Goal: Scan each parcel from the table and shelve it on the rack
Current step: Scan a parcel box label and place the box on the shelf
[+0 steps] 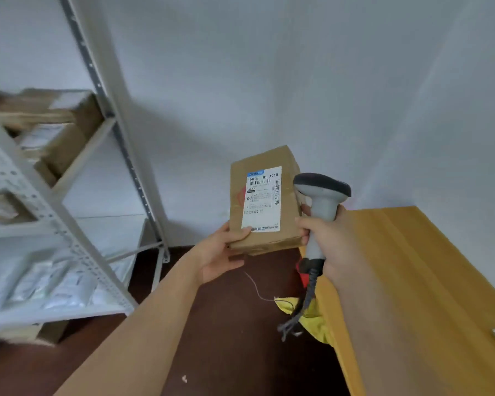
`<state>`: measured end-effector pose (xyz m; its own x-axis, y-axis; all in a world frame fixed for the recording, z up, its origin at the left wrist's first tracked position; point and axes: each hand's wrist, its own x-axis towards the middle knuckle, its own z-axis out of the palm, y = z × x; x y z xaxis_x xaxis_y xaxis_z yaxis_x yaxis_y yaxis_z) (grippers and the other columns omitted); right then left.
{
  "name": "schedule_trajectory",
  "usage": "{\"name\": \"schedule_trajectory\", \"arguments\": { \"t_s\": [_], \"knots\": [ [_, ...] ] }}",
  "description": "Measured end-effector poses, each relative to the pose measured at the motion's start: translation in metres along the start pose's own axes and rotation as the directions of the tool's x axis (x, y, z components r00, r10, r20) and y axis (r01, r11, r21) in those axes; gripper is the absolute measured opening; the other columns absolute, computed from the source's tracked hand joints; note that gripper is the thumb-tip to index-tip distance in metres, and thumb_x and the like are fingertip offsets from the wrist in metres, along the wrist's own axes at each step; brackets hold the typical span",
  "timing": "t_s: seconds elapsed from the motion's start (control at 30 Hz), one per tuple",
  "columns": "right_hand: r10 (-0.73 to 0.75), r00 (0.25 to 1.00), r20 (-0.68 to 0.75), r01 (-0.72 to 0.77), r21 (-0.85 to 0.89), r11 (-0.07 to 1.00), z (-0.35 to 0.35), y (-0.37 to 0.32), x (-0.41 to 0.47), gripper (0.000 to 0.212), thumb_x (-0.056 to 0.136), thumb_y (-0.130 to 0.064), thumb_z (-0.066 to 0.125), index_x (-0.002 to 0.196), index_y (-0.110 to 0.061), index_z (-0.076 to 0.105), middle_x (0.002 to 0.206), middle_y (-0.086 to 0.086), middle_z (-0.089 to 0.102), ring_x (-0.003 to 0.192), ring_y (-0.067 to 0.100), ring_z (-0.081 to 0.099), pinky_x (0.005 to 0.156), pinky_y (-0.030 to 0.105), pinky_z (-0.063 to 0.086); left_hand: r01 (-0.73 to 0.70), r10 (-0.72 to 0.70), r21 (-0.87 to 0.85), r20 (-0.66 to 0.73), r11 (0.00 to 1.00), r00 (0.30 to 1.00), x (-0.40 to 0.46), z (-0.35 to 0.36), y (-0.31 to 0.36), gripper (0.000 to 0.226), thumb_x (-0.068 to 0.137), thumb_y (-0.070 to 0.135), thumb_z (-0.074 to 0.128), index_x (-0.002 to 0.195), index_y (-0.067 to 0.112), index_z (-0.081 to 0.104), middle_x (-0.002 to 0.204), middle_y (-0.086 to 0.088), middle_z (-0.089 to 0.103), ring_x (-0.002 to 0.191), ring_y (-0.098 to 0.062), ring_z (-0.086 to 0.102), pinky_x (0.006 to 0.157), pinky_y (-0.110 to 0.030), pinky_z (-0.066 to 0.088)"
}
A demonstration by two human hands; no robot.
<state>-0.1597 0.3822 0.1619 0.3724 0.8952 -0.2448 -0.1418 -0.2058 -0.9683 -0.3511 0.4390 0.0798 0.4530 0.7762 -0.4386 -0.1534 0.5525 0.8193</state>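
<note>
My left hand (pixel 220 252) grips the parcel (pixel 265 204) by its lower left corner, thumb on the front, fingers curled behind, holding it in the air ahead of me, long axis running upright. My right hand (pixel 326 238) is wrapped round the scanner (pixel 322 195) handle just right of the box, head overlapping its right edge. The label (pixel 262 198) faces me: I read "501E", "M1", "A218" over a barcode. The rack (pixel 55 195) stands left, nearer my left hand; the yellow surface (pixel 412 267) lies right.
</note>
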Motion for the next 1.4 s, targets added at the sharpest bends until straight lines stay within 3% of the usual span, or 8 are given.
{"name": "schedule_trajectory", "arguments": {
  "t_s": [0.1,0.27,0.47,0.6,1.0,1.13,1.27,1.4],
  "knots": [
    [-0.011,0.998,0.062,0.006,0.071,0.997,0.080,0.019,-0.056,0.036,0.080,0.009,0.064,0.104,-0.013,0.049,0.096,0.010,0.068,0.052,0.012,0.052,0.050,0.027,0.046,-0.083,0.076,-0.193,-0.045,0.978,0.996,-0.073,-0.069,-0.009,0.063,0.074,0.037,0.072,0.134,0.032,0.054,0.123,0.000,0.068,0.117,-0.026,0.060,0.108,-0.061,0.030],
    [0.064,0.977,0.206,-0.087,0.106,0.991,0.229,0.063,-0.166,0.033,0.082,0.007,0.064,0.112,-0.006,0.057,0.100,0.009,0.072,0.054,0.010,0.054,0.048,0.022,0.047,-0.238,0.128,-0.405,-0.281,0.883,0.951,-0.222,-0.201,-0.030,0.046,0.075,0.024,0.073,0.120,0.020,0.062,0.106,-0.006,0.072,0.095,-0.024,0.066,0.105,-0.055,0.042],
    [0.152,0.867,0.474,-0.197,0.046,0.979,0.391,0.093,-0.284,0.021,0.084,0.011,0.058,0.097,-0.006,0.061,0.098,0.008,0.074,0.048,0.011,0.048,0.050,0.026,0.043,-0.439,0.107,-0.402,-0.628,0.804,0.771,-0.400,-0.346,-0.036,0.054,0.069,0.021,0.073,0.122,0.016,0.064,0.121,-0.009,0.067,0.112,-0.028,0.061,0.102,-0.053,0.046],
    [0.153,0.803,0.576,-0.179,-0.011,0.984,0.482,0.101,-0.335,0.029,0.086,0.008,0.059,0.111,-0.007,0.057,0.103,0.007,0.073,0.048,0.010,0.050,0.049,0.024,0.044,-0.564,0.099,-0.373,-0.766,0.737,0.635,-0.475,-0.417,-0.033,0.064,0.064,0.026,0.075,0.126,0.018,0.062,0.123,-0.010,0.068,0.119,-0.030,0.059,0.101,-0.051,0.046],
    [0.158,0.576,0.802,-0.107,-0.118,0.987,0.767,0.122,-0.384,0.026,0.085,0.005,0.060,0.109,-0.005,0.059,0.099,0.010,0.074,0.045,0.007,0.049,0.047,0.022,0.045,-0.744,0.055,-0.317,-0.902,0.589,0.428,-0.560,-0.645,0.028,0.030,0.083,0.022,0.063,0.112,0.017,0.064,0.100,-0.007,0.075,0.095,-0.026,0.066,0.101,-0.047,0.045],
    [0.207,0.503,0.839,-0.092,-0.186,0.978,0.869,0.124,-0.392,0.024,0.086,0.002,0.061,0.109,-0.001,0.064,0.082,0.007,0.070,0.044,0.007,0.048,0.045,0.021,0.043,-0.709,0.000,-0.289,-0.926,0.643,0.377,-0.587,-0.735,0.066,0.040,0.079,0.024,0.067,0.119,0.017,0.064,0.104,-0.007,0.074,0.102,-0.026,0.063,0.102,-0.046,0.045],
    [0.232,0.475,0.849,-0.094,-0.214,0.972,0.959,0.130,-0.406,0.017,0.086,0.000,0.063,0.100,-0.008,0.064,0.096,0.008,0.074,0.047,0.007,0.050,0.050,0.024,0.044,-0.699,-0.007,-0.250,-0.944,0.670,0.331,-0.617,-0.814,0.088,0.041,0.078,0.024,0.069,0.118,0.018,0.064,0.106,-0.008,0.073,0.099,-0.026,0.065,0.088,-0.043,0.054],
    [0.221,0.486,0.845,-0.068,-0.215,0.974,1.042,0.144,-0.416,0.019,0.085,-0.001,0.065,0.102,-0.009,0.063,0.099,0.011,0.075,0.054,0.012,0.053,0.050,0.026,0.044,-0.683,-0.016,-0.244,-0.947,0.688,0.322,-0.640,-0.895,0.106,0.037,0.078,0.023,0.070,0.114,0.016,0.065,0.098,-0.008,0.074,0.098,-0.027,0.065,0.098,-0.045,0.050]
  ]
}}
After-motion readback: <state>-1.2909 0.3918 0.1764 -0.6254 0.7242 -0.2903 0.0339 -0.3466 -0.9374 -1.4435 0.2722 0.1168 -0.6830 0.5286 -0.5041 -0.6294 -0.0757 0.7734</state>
